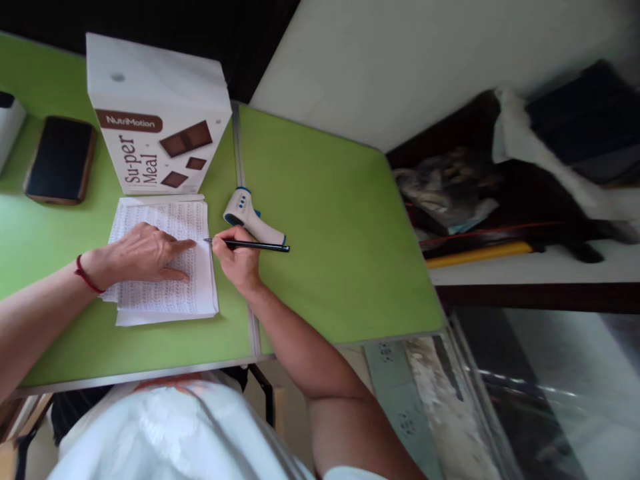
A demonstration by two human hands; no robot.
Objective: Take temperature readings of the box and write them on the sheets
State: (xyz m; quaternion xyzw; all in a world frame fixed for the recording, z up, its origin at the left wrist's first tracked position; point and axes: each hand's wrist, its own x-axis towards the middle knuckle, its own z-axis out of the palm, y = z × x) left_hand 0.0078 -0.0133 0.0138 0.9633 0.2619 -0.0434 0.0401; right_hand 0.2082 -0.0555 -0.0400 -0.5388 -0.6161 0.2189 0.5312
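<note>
Paper (pixel 160 300) lies on the tabletop (pixel 340 233) just in front of the box (pixel 160 120), mostly filled already: rows of small marks cover nearly the whole top sheet. What is left bare, as far as it shows, is a narrow strip down the right edge and another along the bottom; the part under the left hand (pixel 143 253) is hidden. The marks are too small to read, and I cannot tell whether they are printed or written, so how many came from the pen (pixel 273 247) stays open. How full the lower sheets are cannot be told either; only their edges show.

The stack is white, thin and loosely squared, with under-sheets poking out at the left and bottom. It looks flat and dry.

The left fingers are released, gripping nothing, spread over the sheet with the index pointing to the right margin. The right hand (pixel 240 260) has its fingers grasping the pen near its tip, which is at the paper's right edge; whether it touches is unclear. The thermometer (pixel 250 217) lies just beyond that hand.
</note>
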